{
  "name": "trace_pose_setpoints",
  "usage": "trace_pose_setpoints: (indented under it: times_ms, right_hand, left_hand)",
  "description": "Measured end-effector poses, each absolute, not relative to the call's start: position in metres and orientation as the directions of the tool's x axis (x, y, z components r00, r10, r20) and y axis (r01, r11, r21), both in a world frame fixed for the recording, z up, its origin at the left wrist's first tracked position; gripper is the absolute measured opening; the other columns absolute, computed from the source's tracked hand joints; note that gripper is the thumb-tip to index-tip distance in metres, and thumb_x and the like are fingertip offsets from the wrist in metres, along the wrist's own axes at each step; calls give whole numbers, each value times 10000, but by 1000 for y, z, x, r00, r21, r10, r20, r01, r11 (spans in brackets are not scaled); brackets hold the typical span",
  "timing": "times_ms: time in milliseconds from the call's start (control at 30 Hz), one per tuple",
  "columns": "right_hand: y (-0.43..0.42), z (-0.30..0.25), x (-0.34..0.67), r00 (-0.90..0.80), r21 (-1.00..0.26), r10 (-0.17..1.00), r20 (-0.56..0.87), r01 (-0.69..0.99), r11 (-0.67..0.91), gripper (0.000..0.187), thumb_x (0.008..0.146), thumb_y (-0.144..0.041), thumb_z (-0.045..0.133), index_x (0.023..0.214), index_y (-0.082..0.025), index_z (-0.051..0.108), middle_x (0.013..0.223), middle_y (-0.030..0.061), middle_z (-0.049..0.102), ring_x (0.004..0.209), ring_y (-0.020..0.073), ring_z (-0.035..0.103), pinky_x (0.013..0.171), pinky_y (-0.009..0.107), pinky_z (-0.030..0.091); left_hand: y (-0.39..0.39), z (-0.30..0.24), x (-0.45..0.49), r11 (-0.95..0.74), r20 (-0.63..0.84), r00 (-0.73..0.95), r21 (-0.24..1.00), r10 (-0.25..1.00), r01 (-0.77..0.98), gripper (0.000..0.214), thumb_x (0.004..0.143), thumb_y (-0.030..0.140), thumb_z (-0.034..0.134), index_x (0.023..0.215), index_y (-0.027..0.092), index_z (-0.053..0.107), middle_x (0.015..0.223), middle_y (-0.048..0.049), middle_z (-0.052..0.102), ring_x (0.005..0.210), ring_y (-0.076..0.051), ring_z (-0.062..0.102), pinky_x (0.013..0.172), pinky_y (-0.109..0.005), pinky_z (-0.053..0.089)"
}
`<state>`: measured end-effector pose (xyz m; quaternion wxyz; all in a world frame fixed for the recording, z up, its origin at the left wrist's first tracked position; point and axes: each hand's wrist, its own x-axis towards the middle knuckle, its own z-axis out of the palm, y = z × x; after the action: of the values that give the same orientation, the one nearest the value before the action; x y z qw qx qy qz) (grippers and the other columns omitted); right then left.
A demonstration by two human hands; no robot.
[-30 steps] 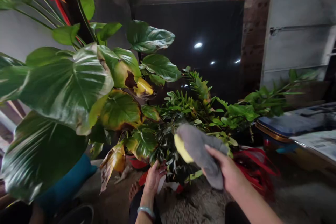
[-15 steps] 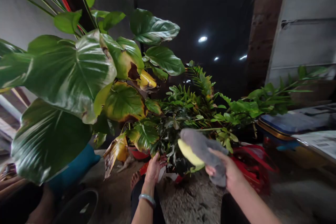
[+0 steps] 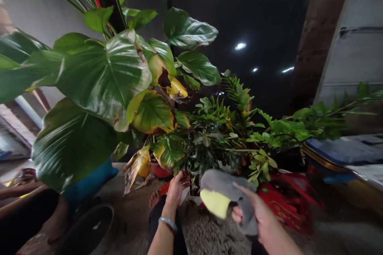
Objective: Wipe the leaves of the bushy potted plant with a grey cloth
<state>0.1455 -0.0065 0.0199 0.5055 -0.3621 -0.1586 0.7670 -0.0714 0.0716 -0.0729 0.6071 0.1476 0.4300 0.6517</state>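
Note:
My right hand [image 3: 254, 207] grips a soft-looking grey-and-yellow cloth [image 3: 223, 185], which is bunched up and blurred. It hangs in front of the dark-leaved plant [image 3: 206, 139], above the ground. At the lower edge of that plant is my left hand [image 3: 176, 189], with a pale bangle [image 3: 168, 224] on its wrist. The thumb is raised and the fingers point toward the leaves, partly hidden among them. Beside this hand hangs a withered yellow-brown leaf [image 3: 139, 165] from the large-leaved plant [image 3: 104, 71].
A red bag [image 3: 284, 203] lies to the right, below a blue-topped box [image 3: 326, 149]. At lower left are a dark bucket [image 3: 89, 227], a blue object [image 3: 89, 183] and another person's leg [image 3: 26, 221]. A black panel [image 3: 239, 20] stands behind the plants.
The cloth and my right hand have come slightly lower, with more of the yellow side showing. My left hand stays almost in place. The view has swung a little left.

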Motion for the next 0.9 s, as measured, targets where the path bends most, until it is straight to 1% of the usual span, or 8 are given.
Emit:
trace_pose_setpoints:
  times_ms: [100,167,300,500,600,700,767,900]
  right_hand:
    - [19,70,153,-67,-646,963,-263,-729,-227,331,583,-291,799,483,-191,500,364,-55,487,287,84,392,332,236,345]
    - [43,93,153,36,-638,961,-274,-754,-153,357,610,-240,756,451,-202,439,353,-61,466,295,83,390,330,222,336]
    - [53,70,137,65,-633,892,-446,-727,-264,306,665,-193,672,464,-200,441,330,-46,463,278,71,375,312,177,286]
    - [-5,17,134,-30,-576,805,-593,-683,-449,323,595,-219,729,469,-204,432,316,-44,457,264,74,374,313,183,287]
    - [3,47,148,-84,-610,904,-420,-711,-349,333,504,-176,778,496,-212,447,352,-67,456,320,95,420,352,226,345]
    - [32,80,153,-53,-678,974,-222,-709,-194,361,519,-180,777,493,-217,419,386,-70,472,356,104,435,379,246,373]
    - [45,83,144,-40,-690,969,-242,-696,-201,357,596,-218,753,488,-212,413,392,-60,478,356,95,426,375,229,366]
    - [23,45,107,-57,-683,891,-450,-621,-385,336,735,-292,684,485,-188,485,356,-20,485,288,81,392,316,192,308]
  left_hand:
    - [70,-72,-69,124,-333,-213,754,919,-644,119,669,232,704,714,129,663,643,-77,709,524,-163,607,514,-263,456]
    - [70,-73,-67,143,-345,-219,772,913,-620,118,667,228,708,690,125,655,655,-95,715,513,-161,599,509,-266,455]
    - [69,-76,-68,114,-363,-291,776,885,-621,106,635,182,710,693,139,633,647,-80,697,509,-159,589,501,-266,449]
    - [63,-77,-97,-207,-323,-549,688,771,-695,220,565,104,627,743,230,596,759,21,684,638,-139,626,598,-254,478]
    - [58,-74,-110,-264,-229,-488,615,842,-743,52,613,194,620,630,231,587,850,-11,714,825,-200,656,767,-337,513]
    - [57,-71,-110,-229,-168,-420,634,892,-739,30,630,255,637,635,236,660,827,-49,720,944,-257,632,823,-362,492]
    - [58,-70,-104,-174,-164,-375,674,913,-718,164,608,274,662,745,215,727,866,-73,729,979,-272,616,800,-350,482]
    - [60,-70,-96,-80,-128,-242,715,962,-695,403,550,294,732,927,154,754,1031,-121,729,1055,-303,594,821,-352,459]
